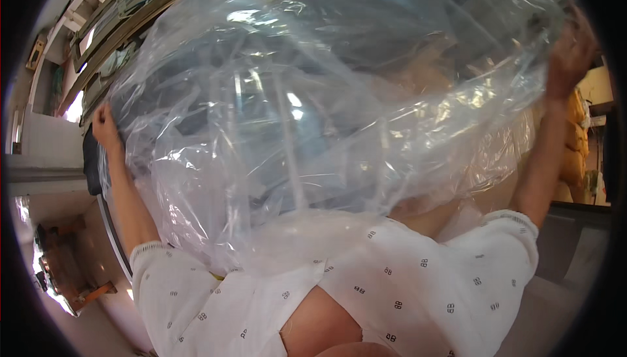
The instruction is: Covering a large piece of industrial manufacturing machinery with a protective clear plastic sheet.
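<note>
A large clear plastic sheet [313, 115], possibly a big bag, billows in front of me with shiny creases and folds. Its width spans the space between my two raised, spread arms. On the far left my left hand [106, 127] is closed at the sheet's edge, fingers curled in. Higher up on the far right, my right hand [571, 56] grips the opposite edge; its fingers are slightly blurred. The sheet's lower part hangs against my white patterned shirt [392, 278]. Shapes behind the plastic, one of them orange-brown, are too hazy to name.
Long metal-looking rails [124, 24] run along the upper left, behind the sheet. At the lower left is a dark object with orange parts [75, 269]. Yellow-orange stacked bundles [575, 138] stand at the right, beyond my right forearm.
</note>
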Demonstrator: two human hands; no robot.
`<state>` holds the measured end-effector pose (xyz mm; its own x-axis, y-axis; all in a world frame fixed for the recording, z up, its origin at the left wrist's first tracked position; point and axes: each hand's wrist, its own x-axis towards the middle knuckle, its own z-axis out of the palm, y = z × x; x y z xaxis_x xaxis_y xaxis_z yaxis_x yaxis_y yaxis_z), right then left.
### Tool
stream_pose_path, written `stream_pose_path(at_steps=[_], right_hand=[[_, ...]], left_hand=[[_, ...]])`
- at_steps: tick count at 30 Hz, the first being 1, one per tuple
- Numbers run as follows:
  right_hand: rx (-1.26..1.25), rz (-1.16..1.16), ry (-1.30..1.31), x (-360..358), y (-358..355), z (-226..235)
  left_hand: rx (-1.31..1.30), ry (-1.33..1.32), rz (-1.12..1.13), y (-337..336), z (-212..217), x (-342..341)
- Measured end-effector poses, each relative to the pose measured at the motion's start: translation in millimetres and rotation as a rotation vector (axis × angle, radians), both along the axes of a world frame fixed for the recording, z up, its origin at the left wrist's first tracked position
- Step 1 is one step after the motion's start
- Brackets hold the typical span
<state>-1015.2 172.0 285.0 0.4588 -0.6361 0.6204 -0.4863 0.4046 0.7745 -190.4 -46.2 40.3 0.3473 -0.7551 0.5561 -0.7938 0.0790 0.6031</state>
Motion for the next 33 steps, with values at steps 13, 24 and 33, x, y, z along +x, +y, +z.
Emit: stream_pose_path(at_steps=[13,24,33], right_hand=[[0.18,0.479,-1.267,119.7,-107.6,-205.7],[0.665,0.764,-1.896,84.0,-232.4,-194.5],[0.668,0.386,-1.619,122.4,-268.5,-245.6]], left_hand=[[0.08,-0.331,0.289,53.4,-53.5,210.8],[0.089,-0.286,0.262,64.3,-46.8,203.1],[-0.466,-3.036,0.562,171.5,51.0,385.4]])
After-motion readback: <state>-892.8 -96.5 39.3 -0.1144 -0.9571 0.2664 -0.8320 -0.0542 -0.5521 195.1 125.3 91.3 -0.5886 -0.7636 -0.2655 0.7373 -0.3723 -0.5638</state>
